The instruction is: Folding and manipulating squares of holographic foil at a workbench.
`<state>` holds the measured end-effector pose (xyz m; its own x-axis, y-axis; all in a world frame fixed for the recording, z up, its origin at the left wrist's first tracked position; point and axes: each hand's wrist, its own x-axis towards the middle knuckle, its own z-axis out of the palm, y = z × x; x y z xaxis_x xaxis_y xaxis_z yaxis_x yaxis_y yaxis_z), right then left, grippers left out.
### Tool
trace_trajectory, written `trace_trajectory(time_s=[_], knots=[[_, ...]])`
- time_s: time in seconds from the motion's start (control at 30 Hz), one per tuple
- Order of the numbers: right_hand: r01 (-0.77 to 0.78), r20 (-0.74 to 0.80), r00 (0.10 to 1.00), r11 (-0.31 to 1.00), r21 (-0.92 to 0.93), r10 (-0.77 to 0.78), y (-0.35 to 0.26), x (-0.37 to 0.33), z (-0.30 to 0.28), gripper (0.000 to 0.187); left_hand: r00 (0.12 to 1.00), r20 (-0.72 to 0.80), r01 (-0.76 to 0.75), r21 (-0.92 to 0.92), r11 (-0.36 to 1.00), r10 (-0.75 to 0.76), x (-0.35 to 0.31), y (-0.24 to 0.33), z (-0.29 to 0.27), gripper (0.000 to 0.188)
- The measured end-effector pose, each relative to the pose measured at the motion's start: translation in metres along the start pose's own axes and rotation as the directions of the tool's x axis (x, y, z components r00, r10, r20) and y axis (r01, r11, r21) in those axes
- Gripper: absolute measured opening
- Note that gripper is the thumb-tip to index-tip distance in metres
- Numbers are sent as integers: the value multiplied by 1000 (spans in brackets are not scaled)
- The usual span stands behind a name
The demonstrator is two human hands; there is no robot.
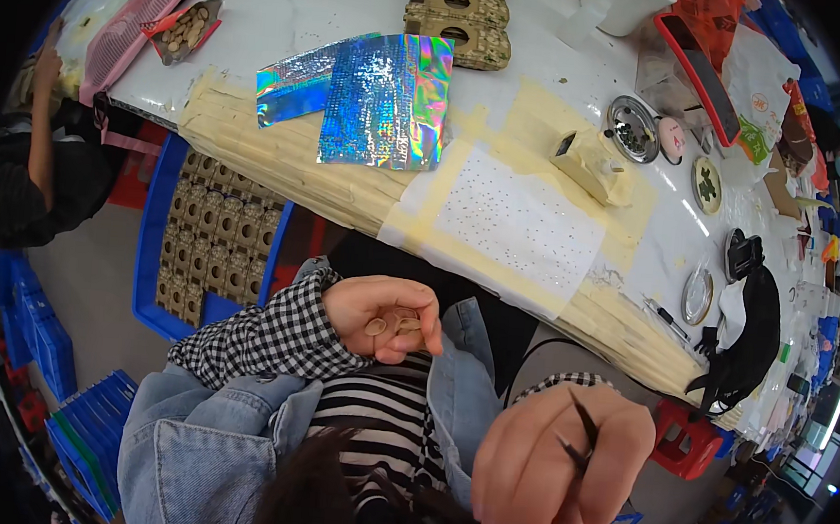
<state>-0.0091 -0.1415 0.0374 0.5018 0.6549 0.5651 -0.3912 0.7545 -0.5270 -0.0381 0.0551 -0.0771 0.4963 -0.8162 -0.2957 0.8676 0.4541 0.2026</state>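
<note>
My left hand (383, 303) is cupped palm up in front of my striped shirt, its fingers curled around several small pale shells (376, 327) that look like seed husks. Close to the camera, my right hand (557, 461) is raised with the fingers bent. Two dark pointed tips, like those of tweezers (584, 424), stick out between its fingers; the remainder is hidden by the hand. Beyond both hands, a white sheet (520, 230) dotted with tiny shiny bits lies taped at the table's near edge.
Shiny holographic sheets (382, 104) and camouflage-patterned parts (460, 41) lie on the table (306, 6). A red packet of nuts or seeds (185, 31) is at the left. A blue crate (151, 282) holds similar parts below. Another person's arm (43, 129) shows far left.
</note>
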Motion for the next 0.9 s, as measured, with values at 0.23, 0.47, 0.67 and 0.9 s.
trace_trajectory(time_s=[0.23, 0.47, 0.67, 0.9], knots=[[-75, 165, 985, 994, 82, 60, 3, 7, 3, 33, 978, -199, -123, -278, 953, 68, -21, -16, -85, 29], [-12, -76, 997, 1000, -17, 11, 13, -5, 23, 33, 208, -959, -574, 42, 818, 195, -10, -6, -174, 17], [120, -492, 839, 960, -252, -234, 27, -37, 39, 27, 98, -830, -439, 459, 772, 549, 46, 66, -173, 16], [-3, -578, 783, 928, -372, -229, 22, -52, 42, 26, 84, -704, -292, 659, 693, 705, 91, 137, -174, 16]])
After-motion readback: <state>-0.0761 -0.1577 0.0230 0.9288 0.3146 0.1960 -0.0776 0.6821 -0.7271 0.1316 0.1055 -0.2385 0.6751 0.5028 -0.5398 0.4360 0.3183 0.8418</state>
